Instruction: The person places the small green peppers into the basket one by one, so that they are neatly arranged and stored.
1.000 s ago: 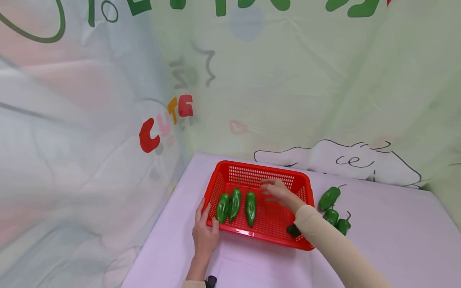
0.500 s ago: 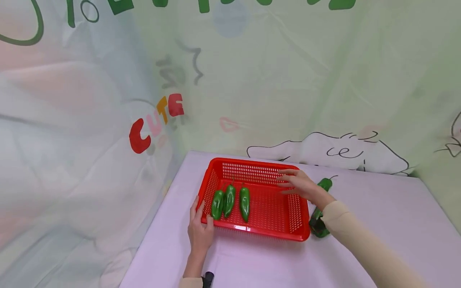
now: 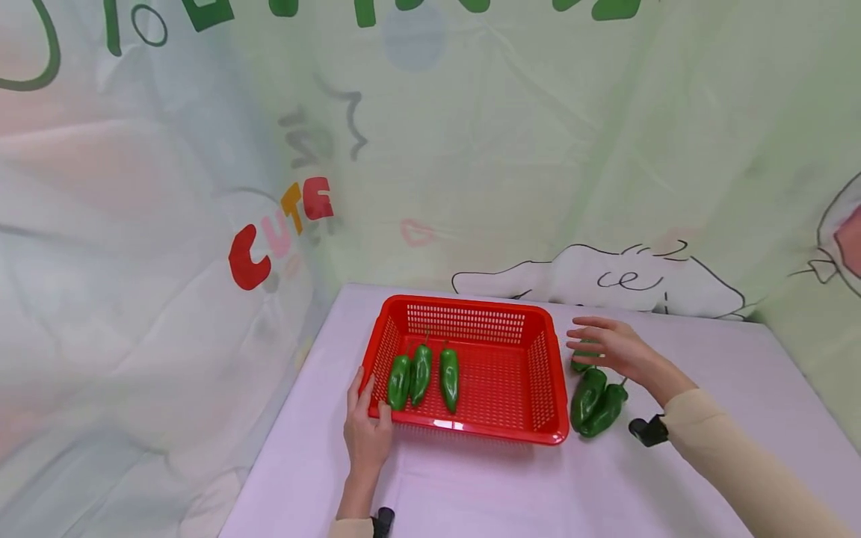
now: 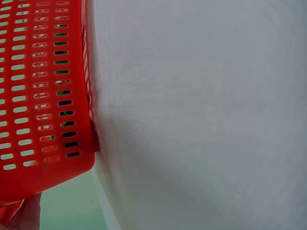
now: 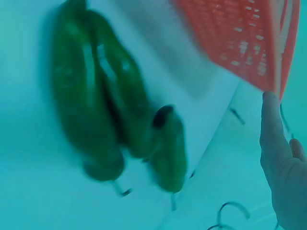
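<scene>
A red plastic basket (image 3: 498,385) with slotted walls stands on the table, three green peppers (image 3: 448,379) lying toward its left side. My left hand (image 3: 366,437) grips its near left corner, thumb at the front rim and fingers along the left side; the left wrist view has the slotted wall (image 4: 29,105) close up. Past the basket's right side, my right hand (image 3: 622,351) hovers with spread fingers and nothing in it. Below it three more green peppers (image 3: 607,409) lie on the cloth, the far one partly hidden by the fingers. They fill much of the right wrist view, long peppers (image 5: 74,91) side by side.
A pale lilac cloth (image 3: 484,493) covers the table. Printed fabric hangs behind (image 3: 498,187) and along the left side (image 3: 134,299). Small black devices are strapped at the right wrist (image 3: 649,431) and left wrist (image 3: 383,521).
My right hand has moved right, from over the basket's inside to above the loose peppers. The left hand keeps its hold on the corner. The head view has shifted slightly to the right.
</scene>
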{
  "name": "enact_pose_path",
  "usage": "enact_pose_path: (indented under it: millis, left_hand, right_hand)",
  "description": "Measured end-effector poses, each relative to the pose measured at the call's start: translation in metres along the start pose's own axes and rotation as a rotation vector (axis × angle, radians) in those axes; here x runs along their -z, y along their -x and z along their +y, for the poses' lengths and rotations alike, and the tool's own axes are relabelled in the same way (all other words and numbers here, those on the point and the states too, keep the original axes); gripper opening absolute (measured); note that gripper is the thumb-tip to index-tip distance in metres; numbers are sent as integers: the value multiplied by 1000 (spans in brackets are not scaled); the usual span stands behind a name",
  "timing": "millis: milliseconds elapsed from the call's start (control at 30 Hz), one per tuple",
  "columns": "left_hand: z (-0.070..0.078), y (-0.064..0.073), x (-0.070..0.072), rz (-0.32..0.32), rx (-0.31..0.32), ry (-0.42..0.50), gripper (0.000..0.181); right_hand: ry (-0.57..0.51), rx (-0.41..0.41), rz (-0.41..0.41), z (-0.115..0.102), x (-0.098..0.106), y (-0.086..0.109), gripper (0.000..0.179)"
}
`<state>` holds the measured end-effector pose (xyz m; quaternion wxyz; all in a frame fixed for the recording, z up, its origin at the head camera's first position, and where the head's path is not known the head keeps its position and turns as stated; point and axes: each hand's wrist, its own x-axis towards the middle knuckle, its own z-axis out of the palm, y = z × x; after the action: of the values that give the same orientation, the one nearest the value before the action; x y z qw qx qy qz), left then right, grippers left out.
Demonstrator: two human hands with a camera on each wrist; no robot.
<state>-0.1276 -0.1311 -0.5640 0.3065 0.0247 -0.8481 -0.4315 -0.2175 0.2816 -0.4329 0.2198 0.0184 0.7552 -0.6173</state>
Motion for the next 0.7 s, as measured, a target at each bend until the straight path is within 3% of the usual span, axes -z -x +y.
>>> enact_pose_path:
  millis: [300, 500, 700]
  left_hand:
    - [1, -1, 2, -10, 9, 6, 54]
    - [0, -1, 3, 4, 3, 3, 53]
    - [1, 0, 2, -4, 7, 6, 53]
  right_hand:
    - [-2, -49, 13, 40, 43, 27, 70]
    - [-165, -99, 28, 74, 65, 39, 70]
    - [-359, -143, 47, 103, 71, 47, 72]
